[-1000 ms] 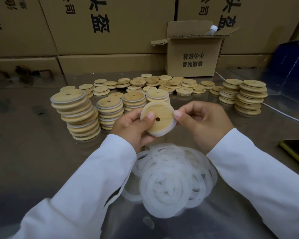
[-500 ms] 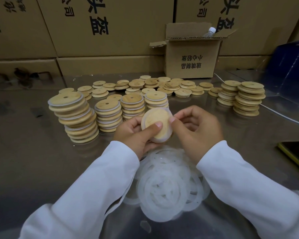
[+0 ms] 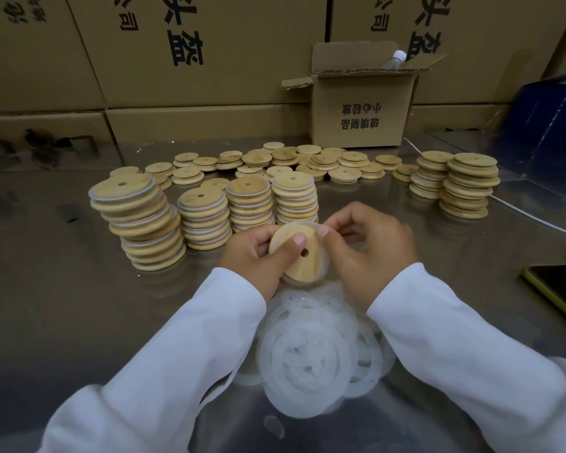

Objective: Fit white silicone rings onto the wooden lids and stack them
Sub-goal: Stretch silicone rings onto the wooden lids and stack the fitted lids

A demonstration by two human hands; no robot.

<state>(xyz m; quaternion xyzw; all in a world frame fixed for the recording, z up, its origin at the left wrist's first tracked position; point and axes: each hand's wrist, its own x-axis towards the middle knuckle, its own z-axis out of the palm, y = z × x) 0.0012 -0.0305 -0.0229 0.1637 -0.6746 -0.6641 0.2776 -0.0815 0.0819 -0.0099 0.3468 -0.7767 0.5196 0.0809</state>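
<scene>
The work surface is a reflective metal table [image 3: 62, 305] that mirrors the cartons behind it. Along its far edge runs a wall of large brown cardboard cartons [image 3: 193, 47] printed with black characters. In front of them sits a small open cardboard box [image 3: 360, 109], with the capped top of a clear plastic bottle [image 3: 394, 58] poking out of it.

Above the near middle of the table, the person's left hand [image 3: 255, 253] grips a wooden lid [image 3: 296, 256] with a small hole in it. The thumb lies across the lid's face and the fingers curl behind it. A white silicone ring [image 3: 326, 258] shows around the lid's right and lower rim. The right hand [image 3: 370, 253] pinches the upper right edge between thumb and forefinger, its other fingers curled. Both arms are in white sleeves [image 3: 177, 371].

Just below the hands, a loose pile of silicone rings [image 3: 311, 351] lies on the table between the forearms. Beyond the hands stand four stacks of ringed lids [image 3: 203, 220], side by side; the leftmost one [image 3: 138, 220] is the tallest and leans unevenly. Farther back, loose wooden lids [image 3: 307, 161] are spread in low heaps near the small box. To the right, well apart from the ringed stacks, are two stacks of plain lids [image 3: 468, 188].

A white cable [image 3: 530, 217] runs across the table's right side. A dark flat device with a yellow edge [image 3: 559, 289] lies at the right border, and a blue object [image 3: 549, 125] stands behind it, too blurred to identify.
</scene>
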